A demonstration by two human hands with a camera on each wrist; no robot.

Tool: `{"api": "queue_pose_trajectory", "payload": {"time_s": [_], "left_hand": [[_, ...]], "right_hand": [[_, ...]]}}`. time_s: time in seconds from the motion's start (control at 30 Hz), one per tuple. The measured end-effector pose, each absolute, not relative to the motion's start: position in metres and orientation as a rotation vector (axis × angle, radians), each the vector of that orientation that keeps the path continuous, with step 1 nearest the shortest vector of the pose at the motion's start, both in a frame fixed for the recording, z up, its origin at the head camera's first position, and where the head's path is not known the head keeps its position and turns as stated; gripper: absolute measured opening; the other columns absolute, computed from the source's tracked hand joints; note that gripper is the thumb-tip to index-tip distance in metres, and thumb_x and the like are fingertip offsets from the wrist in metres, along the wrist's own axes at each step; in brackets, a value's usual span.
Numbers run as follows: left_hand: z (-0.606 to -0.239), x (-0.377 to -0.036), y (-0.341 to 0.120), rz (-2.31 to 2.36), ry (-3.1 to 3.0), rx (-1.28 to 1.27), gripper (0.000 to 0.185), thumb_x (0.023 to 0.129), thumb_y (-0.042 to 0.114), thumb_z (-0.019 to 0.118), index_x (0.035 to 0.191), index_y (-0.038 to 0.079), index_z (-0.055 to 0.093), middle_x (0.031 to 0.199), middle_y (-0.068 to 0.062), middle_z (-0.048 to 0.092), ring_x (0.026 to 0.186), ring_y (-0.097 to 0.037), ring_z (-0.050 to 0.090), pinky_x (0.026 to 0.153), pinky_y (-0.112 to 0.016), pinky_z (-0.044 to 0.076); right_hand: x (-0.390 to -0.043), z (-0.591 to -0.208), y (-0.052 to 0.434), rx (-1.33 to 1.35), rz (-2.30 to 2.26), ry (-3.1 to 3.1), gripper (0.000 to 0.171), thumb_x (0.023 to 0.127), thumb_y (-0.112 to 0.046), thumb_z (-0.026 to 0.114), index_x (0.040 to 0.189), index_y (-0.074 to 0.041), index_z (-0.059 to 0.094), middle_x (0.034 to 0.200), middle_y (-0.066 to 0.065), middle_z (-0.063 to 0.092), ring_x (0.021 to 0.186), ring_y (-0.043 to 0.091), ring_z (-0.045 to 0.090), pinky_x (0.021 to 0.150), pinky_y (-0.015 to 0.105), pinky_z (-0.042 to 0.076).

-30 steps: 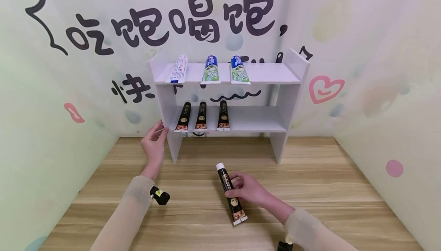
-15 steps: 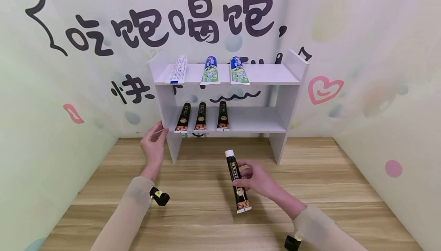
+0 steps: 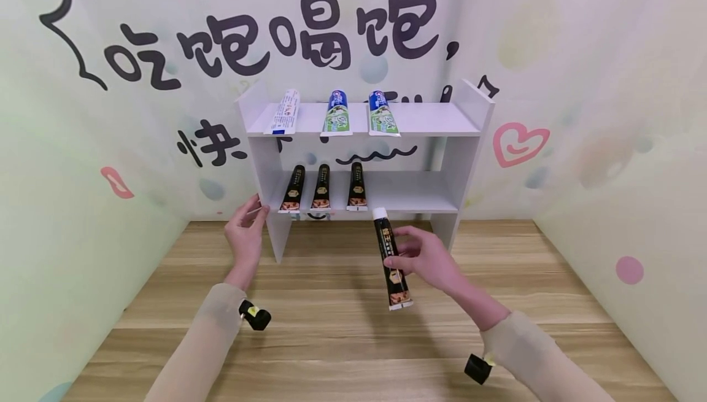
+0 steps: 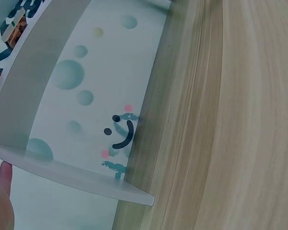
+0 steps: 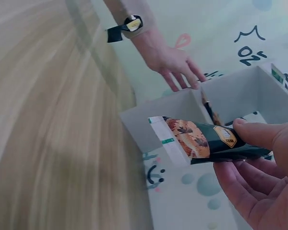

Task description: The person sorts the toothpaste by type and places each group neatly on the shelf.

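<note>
My right hand (image 3: 428,259) pinches a black toothpaste tube (image 3: 393,261) between thumb and fingers. The tube is held over the table, its white cap up toward the lower shelf's front edge and its crimped end toward me. In the right wrist view, the same tube (image 5: 216,143) shows its orange-brown printed end and a gold hexagon. My left hand (image 3: 245,228) touches the outer left side of the white shelf rack (image 3: 420,203), its fingers fairly straight in the right wrist view. On the lower shelf, to the left, lie three more black tubes (image 3: 357,186).
On the top shelf lie two blue-and-green toothpaste tubes (image 3: 337,113) and one white tube (image 3: 285,112). The rack stands on a wood-grain table (image 3: 309,353) against a wall (image 3: 585,58) with printed lettering. Bare board shows on the right of both shelves.
My right hand has carried the black toothpaste tube up, forward and slightly right, toward the lower shelf. The left hand stays at the rack's side.
</note>
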State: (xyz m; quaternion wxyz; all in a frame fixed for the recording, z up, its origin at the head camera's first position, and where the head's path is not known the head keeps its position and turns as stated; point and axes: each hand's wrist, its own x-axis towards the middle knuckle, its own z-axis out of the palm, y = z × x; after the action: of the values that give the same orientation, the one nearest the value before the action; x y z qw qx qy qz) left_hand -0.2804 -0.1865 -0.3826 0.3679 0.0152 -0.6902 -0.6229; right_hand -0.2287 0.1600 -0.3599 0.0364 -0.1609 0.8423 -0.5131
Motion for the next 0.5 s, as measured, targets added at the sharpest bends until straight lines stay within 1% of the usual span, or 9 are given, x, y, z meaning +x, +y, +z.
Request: {"api": "queue_pose_trajectory", "payload": {"time_s": [0.17, 0.37, 0.43, 0.5], "left_hand": [[-0.386, -0.285, -0.189, -1.62, -1.769, 0.045, 0.033, 0.09, 0.009, 0.071, 0.123, 0.004, 0.069, 0.118, -0.027, 0.068, 0.083, 0.005, 0.065, 0.072, -0.007, 0.052], [-0.402, -0.302, -0.197, -1.647, -1.76, 0.08, 0.034, 0.09, 0.016, 0.073, 0.123, 0.011, 0.07, 0.118, -0.019, 0.07, 0.084, 0.006, 0.064, 0.072, -0.007, 0.053], [-0.404, -0.304, -0.197, -1.643, -1.759, 0.086, 0.034, 0.089, 0.018, 0.073, 0.123, 0.012, 0.07, 0.117, -0.016, 0.071, 0.084, 0.005, 0.064, 0.072, -0.008, 0.053], [-0.405, -0.304, -0.197, -1.639, -1.752, 0.082, 0.034, 0.089, 0.019, 0.074, 0.122, 0.012, 0.07, 0.115, -0.015, 0.072, 0.084, 0.004, 0.064, 0.072, -0.008, 0.054]], "right_hand": [[-0.233, -0.341, 0.164, -0.477, -1.595, 2.63, 0.064, 0.084, -0.017, 0.078, 0.141, -0.005, 0.051, 0.114, 0.022, 0.071, 0.093, 0.023, 0.072, 0.075, 0.032, 0.062], [-0.247, -0.323, 0.169, -0.458, -1.614, 2.706, 0.063, 0.085, -0.022, 0.078, 0.143, -0.011, 0.053, 0.118, 0.021, 0.071, 0.107, 0.03, 0.07, 0.086, 0.036, 0.06], [-0.253, -0.318, 0.171, -0.44, -1.627, 2.731, 0.064, 0.085, -0.022, 0.078, 0.143, -0.012, 0.052, 0.118, 0.021, 0.071, 0.107, 0.03, 0.07, 0.086, 0.035, 0.06], [-0.26, -0.315, 0.172, -0.423, -1.637, 2.747, 0.064, 0.086, -0.022, 0.078, 0.144, -0.012, 0.051, 0.118, 0.021, 0.071, 0.107, 0.03, 0.07, 0.083, 0.031, 0.061]]}}
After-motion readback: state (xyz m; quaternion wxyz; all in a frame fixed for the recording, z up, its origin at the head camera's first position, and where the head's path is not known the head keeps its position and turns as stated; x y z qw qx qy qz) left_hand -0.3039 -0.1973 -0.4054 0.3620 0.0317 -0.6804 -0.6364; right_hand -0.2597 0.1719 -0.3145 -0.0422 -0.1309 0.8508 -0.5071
